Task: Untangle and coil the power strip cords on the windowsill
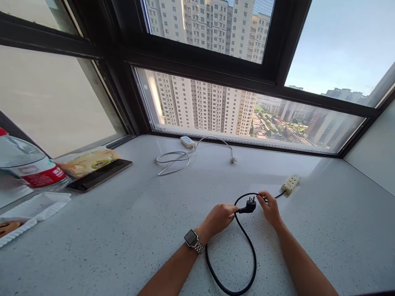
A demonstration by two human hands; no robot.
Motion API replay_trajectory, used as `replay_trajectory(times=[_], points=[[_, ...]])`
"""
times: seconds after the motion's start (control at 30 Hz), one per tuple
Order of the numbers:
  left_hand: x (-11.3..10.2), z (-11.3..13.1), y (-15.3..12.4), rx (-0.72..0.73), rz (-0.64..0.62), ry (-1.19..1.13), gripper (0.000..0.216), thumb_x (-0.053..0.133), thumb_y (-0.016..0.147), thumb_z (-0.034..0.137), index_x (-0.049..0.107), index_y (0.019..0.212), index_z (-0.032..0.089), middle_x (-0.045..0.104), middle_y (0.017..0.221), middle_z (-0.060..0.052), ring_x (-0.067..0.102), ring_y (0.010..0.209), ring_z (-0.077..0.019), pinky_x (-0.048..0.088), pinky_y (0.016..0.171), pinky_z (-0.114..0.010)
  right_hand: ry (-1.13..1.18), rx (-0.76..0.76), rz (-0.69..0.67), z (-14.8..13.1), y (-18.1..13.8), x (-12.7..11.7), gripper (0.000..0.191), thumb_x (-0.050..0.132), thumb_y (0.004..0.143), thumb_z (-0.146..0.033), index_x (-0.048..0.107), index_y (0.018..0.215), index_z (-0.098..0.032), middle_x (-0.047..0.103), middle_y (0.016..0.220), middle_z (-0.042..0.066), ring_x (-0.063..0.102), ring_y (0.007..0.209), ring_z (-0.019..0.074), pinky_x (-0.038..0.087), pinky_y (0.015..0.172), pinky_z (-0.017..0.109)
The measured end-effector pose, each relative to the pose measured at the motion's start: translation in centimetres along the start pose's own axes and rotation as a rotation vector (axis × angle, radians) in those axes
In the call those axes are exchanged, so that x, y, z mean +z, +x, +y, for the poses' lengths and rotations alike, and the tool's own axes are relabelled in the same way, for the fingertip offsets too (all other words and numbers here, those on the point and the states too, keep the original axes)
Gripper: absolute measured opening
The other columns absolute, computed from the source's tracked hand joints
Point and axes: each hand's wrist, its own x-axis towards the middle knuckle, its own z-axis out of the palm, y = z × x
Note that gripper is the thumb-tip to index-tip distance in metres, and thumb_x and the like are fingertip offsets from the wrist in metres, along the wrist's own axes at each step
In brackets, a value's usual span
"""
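A black power cord [253, 255] loops over the speckled white counter in front of me. My left hand [219, 218], with a watch [191, 238] on its wrist, is closed on the cord just behind its black plug [249, 204]. The plug's prongs point up and away from me. Just right of the plug, my right hand [269, 206] pinches the same cord between thumb and fingers. From there the cord runs to a cream-coloured power strip [290, 183], which lies on the counter beyond my right hand.
A white power strip [187, 142] with a coiled white cord [174, 153] and plug [233, 160] lies by the window. On the left are a large plastic bottle [46, 176], a yellow package [92, 161], a dark flat tablet-like object [100, 174] and a white tray [46, 207].
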Motion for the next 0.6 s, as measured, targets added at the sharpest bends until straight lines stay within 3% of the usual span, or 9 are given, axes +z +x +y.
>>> replay_trajectory(times=[0.17, 0.37, 0.47, 0.6], points=[[0.5, 0.2, 0.0, 0.096, 0.133, 0.019, 0.015, 0.053, 0.09, 0.019, 0.068, 0.092, 0.019, 0.063, 0.071, -0.004, 0.054, 0.062, -0.0146, 0.033, 0.056, -0.023, 0.058, 0.071, -0.012, 0.5, -0.1, 0.1, 0.032, 0.049, 0.088, -0.047, 0.063, 0.085, -0.017, 0.064, 0.073, 0.005, 0.059, 0.071, 0.0197, 0.046, 0.067, 0.03], [1.1, 2.3, 0.2, 0.276, 0.481, 0.113, 0.022, 0.051, 0.093, 0.027, 0.07, 0.103, 0.023, 0.052, 0.069, -0.003, 0.046, 0.072, -0.0169, 0.035, 0.064, -0.027, 0.029, 0.053, -0.05, 1.0, 0.1, 0.4, 0.032, 0.051, 0.087, -0.046, 0.066, 0.083, -0.018, 0.064, 0.074, 0.005, 0.058, 0.069, 0.0187, 0.046, 0.063, 0.029], [1.0, 3.3, 0.2, 0.338, 0.589, 0.171, 0.019, 0.053, 0.092, 0.027, 0.07, 0.099, 0.024, 0.054, 0.08, -0.006, 0.046, 0.082, -0.0186, 0.036, 0.071, -0.03, 0.02, -0.004, -0.05, 1.3, 0.2, 0.7, 0.032, 0.053, 0.087, -0.046, 0.067, 0.08, -0.019, 0.062, 0.079, 0.006, 0.057, 0.072, 0.0191, 0.046, 0.065, 0.03], [0.6, 3.9, 0.0, 0.356, 0.623, 0.166, 0.017, 0.053, 0.092, 0.026, 0.07, 0.091, 0.024, 0.06, 0.104, -0.009, 0.047, 0.104, -0.0229, 0.035, 0.087, -0.036, -0.028, -0.097, -0.049, 1.9, 0.0, 1.4, 0.032, 0.053, 0.089, -0.046, 0.068, 0.079, -0.02, 0.056, 0.081, 0.007, 0.056, 0.074, 0.0205, 0.047, 0.064, 0.032]])
